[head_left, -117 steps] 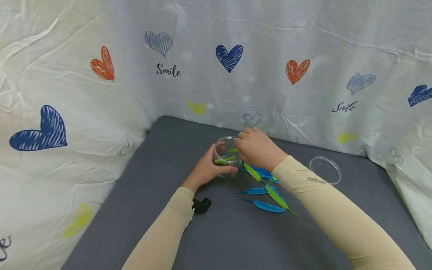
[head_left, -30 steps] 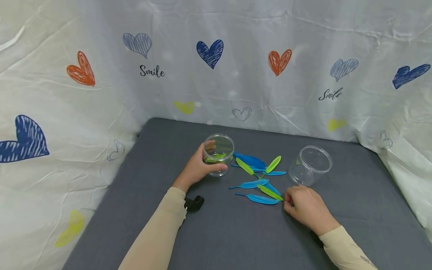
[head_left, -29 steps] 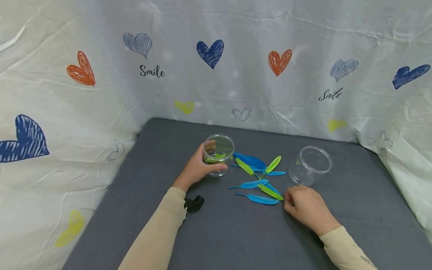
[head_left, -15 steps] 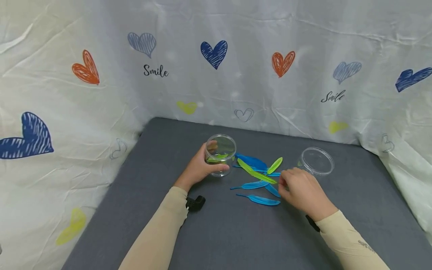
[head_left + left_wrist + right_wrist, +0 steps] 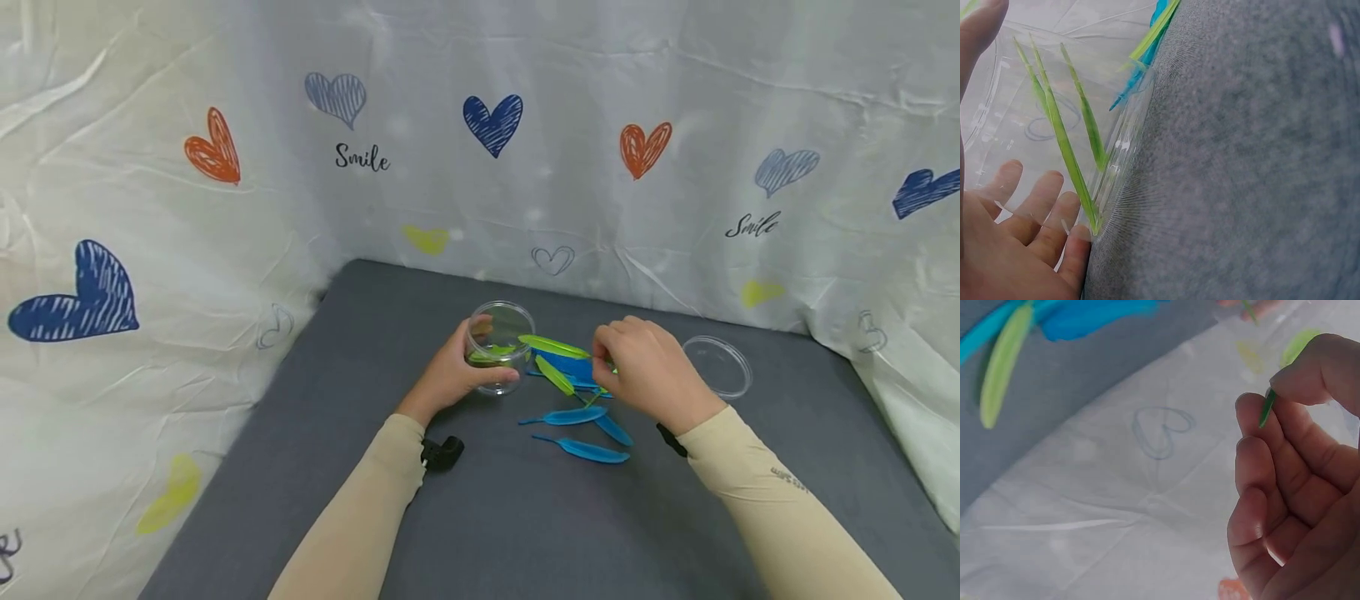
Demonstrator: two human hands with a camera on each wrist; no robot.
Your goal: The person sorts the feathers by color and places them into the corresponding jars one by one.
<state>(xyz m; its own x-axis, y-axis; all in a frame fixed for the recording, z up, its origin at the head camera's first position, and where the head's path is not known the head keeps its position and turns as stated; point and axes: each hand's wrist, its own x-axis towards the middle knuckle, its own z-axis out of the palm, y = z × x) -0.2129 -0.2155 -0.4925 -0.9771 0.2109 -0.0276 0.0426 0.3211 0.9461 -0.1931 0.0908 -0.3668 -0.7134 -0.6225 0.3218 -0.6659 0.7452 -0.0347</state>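
Note:
My left hand (image 5: pixel 450 375) grips a clear plastic jar (image 5: pixel 501 332) standing on the grey cloth, thumb across the front and fingers round the far side. Through its wall, the left wrist view shows green feathers (image 5: pixel 1063 140) leaning inside. My right hand (image 5: pixel 648 367) pinches a green feather (image 5: pixel 557 346) by its quill (image 5: pixel 1267 409) between thumb and forefinger. The feather's tip points left, close to the jar's rim. Below it lie another green feather (image 5: pixel 555 375) and several blue feathers (image 5: pixel 573 416); some are partly hidden by the right hand.
Right of my right hand is a second clear container, its round rim (image 5: pixel 748 375) showing and the rest partly hidden. The grey tabletop (image 5: pixel 510 525) reaches back to a white curtain (image 5: pixel 570 183) printed with hearts.
The right hand has lifted the green feather from the front of the pile and carried it up and left towards the jar. My left hand keeps its hold on the jar.

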